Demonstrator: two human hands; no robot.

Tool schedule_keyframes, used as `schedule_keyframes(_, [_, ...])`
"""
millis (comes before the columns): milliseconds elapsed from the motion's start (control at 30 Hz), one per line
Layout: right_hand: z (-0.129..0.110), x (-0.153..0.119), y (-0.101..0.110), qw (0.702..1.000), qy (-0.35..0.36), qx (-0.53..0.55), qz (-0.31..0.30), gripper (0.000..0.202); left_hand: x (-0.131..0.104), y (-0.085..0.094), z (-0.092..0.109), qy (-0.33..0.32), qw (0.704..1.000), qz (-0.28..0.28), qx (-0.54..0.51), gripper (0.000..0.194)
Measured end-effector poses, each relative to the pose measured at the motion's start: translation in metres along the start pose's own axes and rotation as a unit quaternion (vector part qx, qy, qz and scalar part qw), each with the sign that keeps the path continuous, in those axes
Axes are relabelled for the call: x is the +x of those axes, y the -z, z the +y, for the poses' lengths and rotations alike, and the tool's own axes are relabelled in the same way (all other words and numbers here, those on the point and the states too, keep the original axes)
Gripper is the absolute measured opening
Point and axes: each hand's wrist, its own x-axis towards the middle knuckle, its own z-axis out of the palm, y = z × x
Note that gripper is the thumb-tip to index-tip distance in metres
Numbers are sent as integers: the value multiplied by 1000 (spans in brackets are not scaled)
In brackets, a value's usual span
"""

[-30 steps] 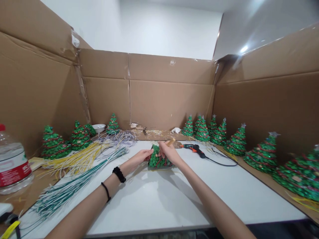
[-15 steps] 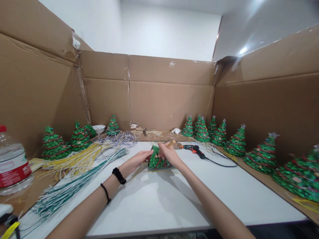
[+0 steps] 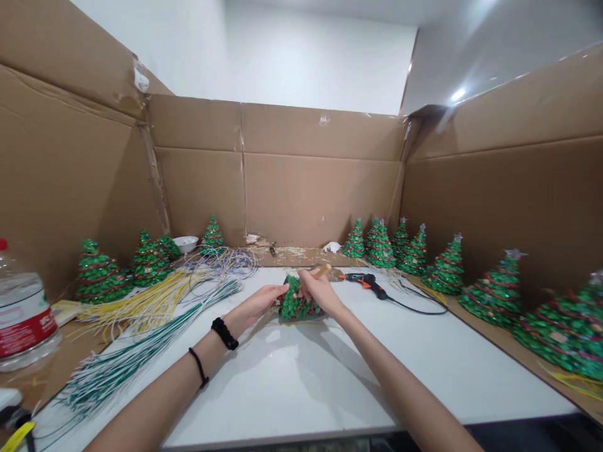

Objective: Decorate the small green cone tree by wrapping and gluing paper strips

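A small green Christmas tree with red garland is tipped over on the white table, between my two hands. My left hand grips its left side, thumb on the green surface. In my right hand is a tool with a light wooden handle. The handle sticks out past the fingers, and the tool's working end is hidden against the tree. Just beyond my right hand lies a glue gun with an orange nozzle and black cord.
Several finished trees line the right edge, others the left. Green and white strands, yellow strands and a purple tangle lie left. A bottle stands far left, a white bowl behind. Cardboard walls enclose the table.
Almost nothing differs. Both hands stay at the tree in the same grip, and the view has shifted very slightly.
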Motion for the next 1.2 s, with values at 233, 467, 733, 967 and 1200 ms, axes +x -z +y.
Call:
schedule_keyframes(233, [1, 1, 1, 1000, 4, 1, -7, 51, -5, -4, 8, 6, 1000, -6, 14, 42])
schedule_keyframes(467, [-1, 0, 2, 1000, 8, 1, 3, 55, 0, -4, 4, -67, 978, 175, 86, 29])
schedule_keyframes(733, [-16, -4, 16, 961, 155, -30, 227, 49, 3, -3, 5, -171, 938, 251, 170, 19])
schedule_keyframes(967, [-2, 4, 7, 969, 219, -115, 18, 27, 2, -2, 4, -202, 931, 251, 173, 22])
schedule_keyframes(1200, [3, 4, 4, 971, 205, -107, -52, 28, 4, -1, 4, -212, 931, 250, 159, 26])
